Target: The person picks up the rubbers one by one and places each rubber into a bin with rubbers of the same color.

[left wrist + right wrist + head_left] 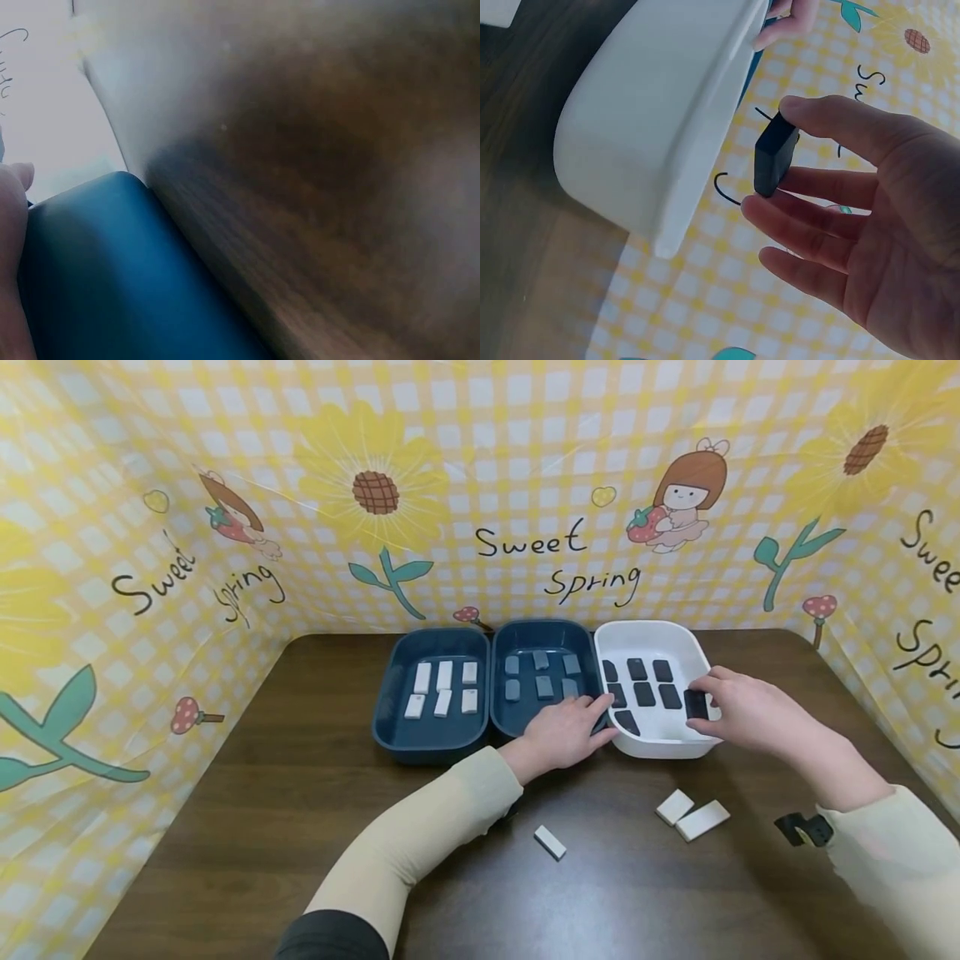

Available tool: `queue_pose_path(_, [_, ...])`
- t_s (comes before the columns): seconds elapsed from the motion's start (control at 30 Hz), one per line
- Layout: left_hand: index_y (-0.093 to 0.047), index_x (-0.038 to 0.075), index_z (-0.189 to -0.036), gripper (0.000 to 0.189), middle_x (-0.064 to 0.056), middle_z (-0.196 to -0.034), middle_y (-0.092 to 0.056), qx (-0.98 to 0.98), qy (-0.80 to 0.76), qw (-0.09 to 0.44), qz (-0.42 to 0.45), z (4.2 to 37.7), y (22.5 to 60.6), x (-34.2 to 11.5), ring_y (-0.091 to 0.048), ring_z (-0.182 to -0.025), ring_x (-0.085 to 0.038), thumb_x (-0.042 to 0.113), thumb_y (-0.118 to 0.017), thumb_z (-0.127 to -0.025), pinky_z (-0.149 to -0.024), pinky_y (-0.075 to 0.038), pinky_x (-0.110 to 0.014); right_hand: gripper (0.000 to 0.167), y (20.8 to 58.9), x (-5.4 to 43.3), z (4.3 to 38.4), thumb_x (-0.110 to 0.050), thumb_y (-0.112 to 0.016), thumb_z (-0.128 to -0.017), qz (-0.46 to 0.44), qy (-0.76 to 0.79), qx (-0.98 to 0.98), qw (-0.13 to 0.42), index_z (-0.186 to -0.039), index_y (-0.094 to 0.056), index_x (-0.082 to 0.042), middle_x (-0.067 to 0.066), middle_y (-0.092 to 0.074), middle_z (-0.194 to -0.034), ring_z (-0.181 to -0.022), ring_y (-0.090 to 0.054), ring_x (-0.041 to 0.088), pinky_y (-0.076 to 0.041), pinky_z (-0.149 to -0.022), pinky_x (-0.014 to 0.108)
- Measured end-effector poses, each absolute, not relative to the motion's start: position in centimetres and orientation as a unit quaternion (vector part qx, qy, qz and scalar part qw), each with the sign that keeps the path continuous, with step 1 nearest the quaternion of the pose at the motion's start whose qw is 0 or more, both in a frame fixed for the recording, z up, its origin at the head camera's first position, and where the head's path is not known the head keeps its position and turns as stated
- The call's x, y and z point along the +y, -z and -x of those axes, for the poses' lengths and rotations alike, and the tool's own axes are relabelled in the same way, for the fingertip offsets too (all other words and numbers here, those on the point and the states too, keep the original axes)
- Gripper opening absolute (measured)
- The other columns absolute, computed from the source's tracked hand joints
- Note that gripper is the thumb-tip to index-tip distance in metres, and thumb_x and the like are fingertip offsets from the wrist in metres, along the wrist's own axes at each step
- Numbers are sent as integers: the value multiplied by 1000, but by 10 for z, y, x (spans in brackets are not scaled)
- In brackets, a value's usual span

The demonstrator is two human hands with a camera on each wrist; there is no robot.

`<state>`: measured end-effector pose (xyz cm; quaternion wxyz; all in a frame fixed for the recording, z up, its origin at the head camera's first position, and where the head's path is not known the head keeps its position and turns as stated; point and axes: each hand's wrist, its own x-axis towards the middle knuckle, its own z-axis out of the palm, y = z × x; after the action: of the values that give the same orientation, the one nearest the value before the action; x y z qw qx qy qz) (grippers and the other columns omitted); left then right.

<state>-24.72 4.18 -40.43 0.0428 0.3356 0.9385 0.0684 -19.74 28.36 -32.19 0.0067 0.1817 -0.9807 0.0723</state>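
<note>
My right hand (738, 706) pinches a black domino-like tile (776, 154) between thumb and fingertips. In the head view it is over the right side of the white bin (660, 747), where several black tiles (643, 694) lie in rows. My left hand (566, 731) rests with extended fingers where the white bin meets the middle dark blue bin (542, 625), fingertips at the white rim. Grey-blue tiles (543, 686) lie in that middle bin, partly covered by the hand. The left dark blue bin (431, 752) holds several white tiles (444, 675).
Two white tiles (702, 820) lie side by side on the brown table (300, 827), in front of the white bin. Another white tile (550, 842) is farther left, near the left forearm. Behind the bins hangs a yellow checked cloth (510, 460).
</note>
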Motion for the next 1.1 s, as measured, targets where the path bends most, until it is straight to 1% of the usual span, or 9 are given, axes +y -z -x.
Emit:
queue_pose_path(0.13, [-31, 24, -152, 63, -5, -142, -49, 937, -74, 45, -339, 246, 404, 43, -51, -121, -21, 58, -36, -99, -95, -47, -37, 51, 326, 281, 205, -25, -80, -80, -170, -80, -982, -14, -112, -63, 10, 25, -60, -105, -81, -58, 30, -50, -75, 51])
queue_pose_path(0.27, [-31, 24, -152, 63, -5, -143, -49, 938, -77, 50, -334, 245, 403, 43, -51, -122, -21, 57, -37, -99, -96, -47, -38, 50, 332, 277, 212, -23, -80, -79, -170, -86, -981, -21, -113, -63, 10, 24, -60, -104, -81, -57, 30, -50, -76, 49])
queue_pose_path(0.5, [-30, 26, -153, 64, -4, -143, -48, 941, -70, 49, -329, 246, 401, 43, -51, -122, -20, 59, -37, -98, -95, -47, -37, 45, 345, 272, 227, -19, -81, -78, -177, -92, -979, -48, -110, -65, 8, 17, -60, -95, -73, -55, 24, -50, -70, 44])
queue_pose_path(0.57, [-30, 26, -153, 64, -4, -143, -48, 941, -68, 51, -327, 246, 401, 43, -50, -122, -20, 60, -37, -98, -96, -47, -37, 43, 349, 270, 230, -18, -82, -77, -182, -91, -977, -56, -108, -66, 7, 15, -60, -93, -73, -55, 24, -50, -70, 44])
queue_pose_path(0.7, [-30, 27, -153, 64, -3, -143, -49, 943, -62, 52, -322, 247, 401, 43, -50, -121, -19, 60, -37, -98, -95, -47, -36, 39, 361, 266, 235, -16, -82, -77, -201, -93, -973, -62, -105, -68, 5, 14, -64, -94, -76, -55, 24, -50, -74, 45])
queue_pose_path(0.93, [-31, 28, -152, 64, -2, -139, -52, 944, -60, 42, -323, 246, 403, 43, -53, -113, -18, 60, -38, -97, -91, -50, -34, 33, 375, 259, 243, -12, -82, -76, -227, -93, -966, -76, -99, -68, 6, 11, -63, -88, -75, -56, 22, -48, -76, 42])
queue_pose_path(1.03, [-32, 28, -151, 63, -2, -138, -53, 944, -62, 39, -322, 245, 404, 43, -53, -111, -18, 60, -38, -97, -90, -50, -34, 30, 377, 257, 245, -12, -81, -77, -223, -93, -966, -88, -99, -69, 4, 9, -63, -88, -76, -56, 22, -48, -77, 43])
queue_pose_path(1.1, [-32, 28, -151, 63, -2, -137, -53, 944, -61, 37, -323, 245, 404, 43, -54, -110, -18, 60, -39, -97, -90, -50, -33, 27, 378, 256, 247, -12, -80, -77, -222, -89, -966, -94, -97, -69, 2, 7, -63, -86, -74, -55, 21, -48, -75, 42])
